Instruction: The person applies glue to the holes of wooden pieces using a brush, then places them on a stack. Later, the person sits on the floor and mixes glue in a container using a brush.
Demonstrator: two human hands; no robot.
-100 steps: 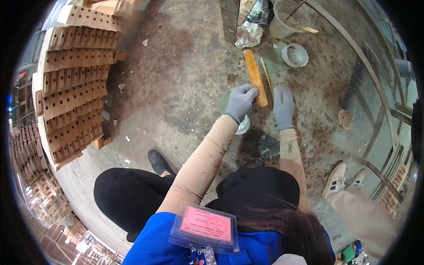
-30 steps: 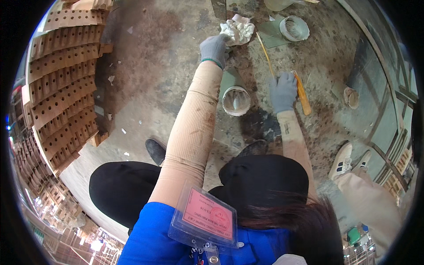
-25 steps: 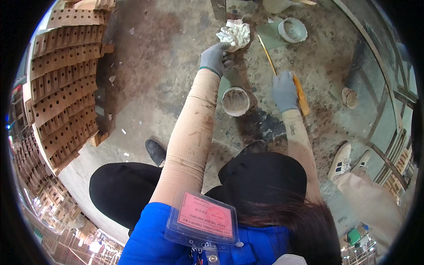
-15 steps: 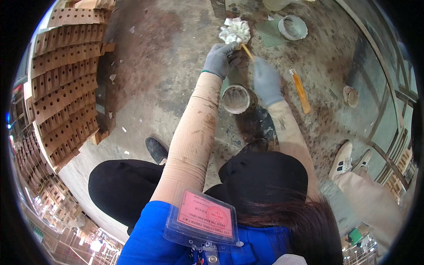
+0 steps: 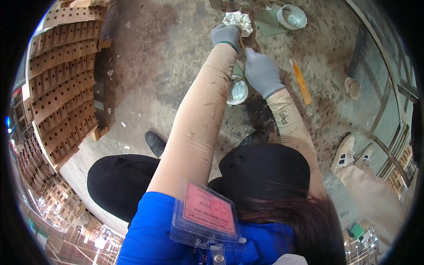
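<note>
My left hand (image 5: 226, 36), in a grey glove, is closed against the near edge of a crumpled white cloth (image 5: 238, 23) on the floor. Its fingertips are hidden, so I cannot make out what they hold. My right hand (image 5: 263, 73), also gloved, grips a thin wooden stick (image 5: 242, 43), whose far end reaches beside the left hand. Just below the hands stands a round white tub (image 5: 239, 90) with a pale lining, partly covered by my left forearm. To the right of my right hand lies a flat yellow-orange tool (image 5: 301, 83) with a pale tip.
Another white tub (image 5: 291, 17) stands on a green sheet (image 5: 267, 26) at the far right. A small round container (image 5: 352, 88) sits farther right. Stacked wooden blocks with holes (image 5: 64, 84) rise at the left. A person's shoes (image 5: 342, 152) are close on my right.
My left hand has moved farther forward over the cloth's near edge, its fingers more curled. The right hand is lower relative to the cloth, with less of the stick showing.
</note>
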